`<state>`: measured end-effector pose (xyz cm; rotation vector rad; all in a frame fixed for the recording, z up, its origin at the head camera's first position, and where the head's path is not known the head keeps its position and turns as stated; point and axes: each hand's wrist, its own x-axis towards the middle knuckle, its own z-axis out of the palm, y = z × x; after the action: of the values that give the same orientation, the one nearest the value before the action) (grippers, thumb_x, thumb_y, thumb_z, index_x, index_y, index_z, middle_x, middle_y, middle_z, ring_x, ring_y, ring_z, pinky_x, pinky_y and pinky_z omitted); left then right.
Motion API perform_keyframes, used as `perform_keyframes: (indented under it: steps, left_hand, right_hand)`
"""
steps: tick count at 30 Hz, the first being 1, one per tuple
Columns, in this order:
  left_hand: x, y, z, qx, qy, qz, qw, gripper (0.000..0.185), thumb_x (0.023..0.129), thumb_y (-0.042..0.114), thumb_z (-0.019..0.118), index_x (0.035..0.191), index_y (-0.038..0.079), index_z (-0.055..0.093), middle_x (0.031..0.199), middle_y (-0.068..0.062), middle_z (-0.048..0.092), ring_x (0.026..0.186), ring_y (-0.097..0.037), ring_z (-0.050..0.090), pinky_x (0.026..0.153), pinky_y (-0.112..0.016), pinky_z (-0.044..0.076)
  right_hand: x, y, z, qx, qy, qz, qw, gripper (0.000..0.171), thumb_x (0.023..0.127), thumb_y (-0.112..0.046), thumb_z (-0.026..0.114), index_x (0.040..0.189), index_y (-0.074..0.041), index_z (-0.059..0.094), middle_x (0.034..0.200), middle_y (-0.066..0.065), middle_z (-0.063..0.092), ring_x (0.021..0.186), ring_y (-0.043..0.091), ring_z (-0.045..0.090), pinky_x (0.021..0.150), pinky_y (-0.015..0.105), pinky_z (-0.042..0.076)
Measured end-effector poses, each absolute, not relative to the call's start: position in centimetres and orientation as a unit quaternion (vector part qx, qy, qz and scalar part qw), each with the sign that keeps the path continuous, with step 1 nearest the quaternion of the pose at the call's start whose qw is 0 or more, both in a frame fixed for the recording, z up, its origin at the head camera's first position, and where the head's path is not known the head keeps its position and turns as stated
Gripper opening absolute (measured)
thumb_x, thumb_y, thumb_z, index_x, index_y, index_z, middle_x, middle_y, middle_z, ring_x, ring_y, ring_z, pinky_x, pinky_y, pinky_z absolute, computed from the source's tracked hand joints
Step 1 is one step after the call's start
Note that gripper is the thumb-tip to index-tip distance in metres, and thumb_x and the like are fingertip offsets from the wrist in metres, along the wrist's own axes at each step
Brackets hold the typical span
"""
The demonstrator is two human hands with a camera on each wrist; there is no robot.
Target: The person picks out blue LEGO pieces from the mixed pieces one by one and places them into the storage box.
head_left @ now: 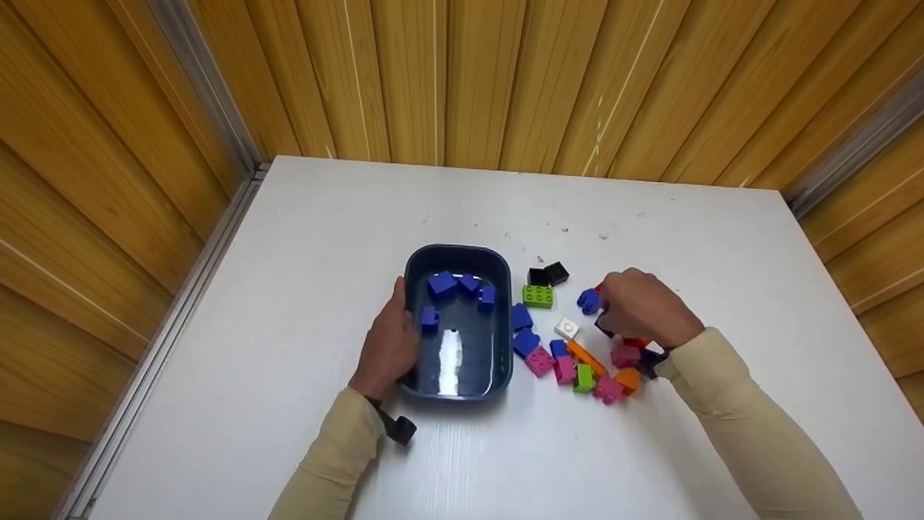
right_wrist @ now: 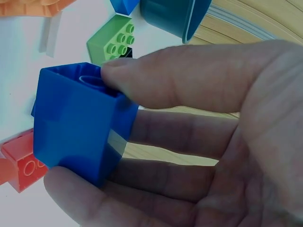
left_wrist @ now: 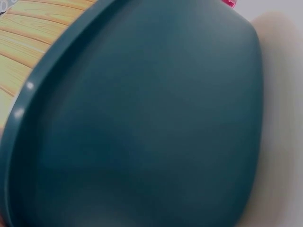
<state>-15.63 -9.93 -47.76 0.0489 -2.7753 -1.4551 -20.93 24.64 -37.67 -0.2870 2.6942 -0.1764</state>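
A dark blue tub stands on the white table, with several blue bricks inside. My left hand holds the tub by its left side and overlaps the rim a little. The tub's outer wall fills the left wrist view, which hides most of that hand's fingers. Over the loose bricks at the right is my right hand. Its thumb and fingers pinch a blue brick, tilted so that its hollow underside shows at the top.
Right of the tub lie loose bricks: a green brick, black bricks, a white brick, pink bricks, an orange piece and more blue ones. Wood-patterned panels rise behind the table.
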Motion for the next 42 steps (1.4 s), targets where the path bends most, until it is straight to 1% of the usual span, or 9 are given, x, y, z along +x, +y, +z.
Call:
perform_keyframes:
  steps: [5, 10, 19, 25, 28, 32, 35, 42]
  left_hand:
    - [-15.6, -10.0, -48.0, 0.005, -0.889, -0.458, 0.015, 0.061, 0.107, 0.007, 0.035, 0.165, -0.001, 0.018, 0.169, -0.021, 0.033, 0.156, -0.035, 0.034, 0.127, -0.052, 0.033]
    - [-15.6, -10.0, -48.0, 0.006, -0.891, -0.453, 0.014, 0.061, 0.107, 0.007, 0.034, 0.166, 0.000, 0.018, 0.168, -0.021, 0.034, 0.156, -0.035, 0.034, 0.127, -0.052, 0.033]
    - [-15.6, -10.0, -48.1, 0.008, -0.890, -0.455, 0.012, 0.061, 0.107, 0.007, 0.035, 0.166, 0.000, 0.018, 0.168, -0.021, 0.034, 0.156, -0.035, 0.035, 0.126, -0.052, 0.034]
    - [-15.5, -10.0, -48.0, 0.005, -0.888, -0.460, 0.014, 0.061, 0.107, 0.006, 0.035, 0.165, 0.000, 0.018, 0.168, -0.021, 0.034, 0.156, -0.035, 0.034, 0.126, -0.052, 0.033]
    - [-15.6, -10.0, -47.9, 0.006, -0.888, -0.459, 0.013, 0.061, 0.107, 0.006, 0.036, 0.165, -0.001, 0.019, 0.168, -0.022, 0.034, 0.156, -0.036, 0.034, 0.127, -0.052, 0.032]
    - [-15.6, -9.9, -47.9, 0.007, -0.887, -0.461, 0.010, 0.061, 0.108, 0.007, 0.035, 0.166, 0.000, 0.018, 0.169, -0.020, 0.033, 0.157, -0.035, 0.033, 0.127, -0.052, 0.032]
    - [-15.6, -10.0, -48.0, 0.009, -0.887, -0.461, 0.008, 0.060, 0.108, 0.008, 0.034, 0.166, 0.001, 0.017, 0.169, -0.019, 0.033, 0.157, -0.035, 0.033, 0.127, -0.052, 0.032]
    - [-15.7, -10.0, -48.0, 0.010, -0.885, -0.465, 0.010, 0.061, 0.108, 0.008, 0.035, 0.166, 0.002, 0.017, 0.170, -0.019, 0.032, 0.158, -0.034, 0.032, 0.128, -0.051, 0.031]
  right_hand:
    - [-20.8, 24.5, -37.2, -0.108, 0.971, -0.062, 0.206, 0.012, 0.088, -0.011, 0.078, 0.097, -0.004, 0.082, 0.087, 0.011, 0.074, 0.068, 0.023, 0.061, 0.064, 0.033, 0.059]
    - [-20.9, 24.5, -36.8, -0.099, 0.970, -0.068, 0.213, 0.010, 0.088, -0.011, 0.078, 0.095, -0.004, 0.081, 0.082, 0.010, 0.071, 0.065, 0.022, 0.060, 0.060, 0.029, 0.057]
    - [-20.9, 24.3, -36.3, -0.086, 0.970, -0.072, 0.216, 0.013, 0.088, -0.010, 0.078, 0.098, -0.002, 0.079, 0.084, 0.011, 0.071, 0.068, 0.023, 0.061, 0.061, 0.028, 0.056]
    - [-20.8, 24.0, -36.0, -0.082, 0.969, -0.073, 0.220, 0.017, 0.088, -0.010, 0.079, 0.102, 0.000, 0.079, 0.085, 0.012, 0.072, 0.067, 0.023, 0.062, 0.062, 0.029, 0.059]
    - [-20.8, 23.8, -35.9, -0.084, 0.970, -0.072, 0.218, 0.018, 0.087, -0.009, 0.078, 0.103, 0.001, 0.078, 0.084, 0.012, 0.071, 0.066, 0.022, 0.062, 0.060, 0.028, 0.058]
    - [-20.8, 23.5, -35.7, -0.100, 0.971, -0.070, 0.204, 0.007, 0.087, -0.008, 0.077, 0.089, -0.002, 0.077, 0.074, 0.008, 0.063, 0.062, 0.021, 0.056, 0.055, 0.025, 0.052]
    - [-20.8, 23.2, -35.6, -0.112, 0.972, -0.068, 0.196, 0.006, 0.087, -0.008, 0.077, 0.083, -0.004, 0.076, 0.071, 0.007, 0.059, 0.061, 0.020, 0.055, 0.054, 0.025, 0.050]
    - [-21.0, 22.0, -35.1, -0.141, 0.971, -0.057, 0.185, 0.008, 0.086, -0.010, 0.079, 0.088, -0.002, 0.079, 0.071, 0.008, 0.066, 0.059, 0.021, 0.056, 0.054, 0.025, 0.051]
